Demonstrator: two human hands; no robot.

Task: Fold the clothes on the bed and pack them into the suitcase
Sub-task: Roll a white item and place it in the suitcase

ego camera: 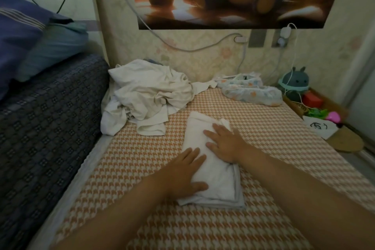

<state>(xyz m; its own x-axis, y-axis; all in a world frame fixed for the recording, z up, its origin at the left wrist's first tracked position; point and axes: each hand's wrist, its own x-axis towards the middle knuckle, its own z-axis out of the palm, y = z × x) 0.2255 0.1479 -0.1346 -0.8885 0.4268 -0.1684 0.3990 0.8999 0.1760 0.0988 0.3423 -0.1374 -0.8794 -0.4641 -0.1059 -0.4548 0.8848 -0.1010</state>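
Item one, folded white garment (217,180): we record it as a narrow, layered rectangle lying near the middle of the bed (274,132), its long side running from the near edge toward the far edge. Left hand (182,170): flat, fingers straight, pressing the near left side of the garment, nothing grasped. Right hand (225,144): likewise flat and spread, pressing the garment's far right part, nothing grasped. We judge this piece folded, or within a last smoothing of it, and not yet packed. Item two, heap of white clothes (148,91): crumpled and unfolded, at the far left corner of the bed, against the wall and beside the dark patterned cover (50,117), well apart from the hands; we cannot tell how many pieces it holds. Item three, floral-print pieces (251,90): bunched at the far right corner; we cannot tell whether they are clothes meant for packing. Suitcase: not in view, so we cannot say what it holds. Progress, by our judgement: early to middle, with one piece folded on the bed, the heap yet to be folded, and every piece we see on the bed yet to be carried to the suitcase.
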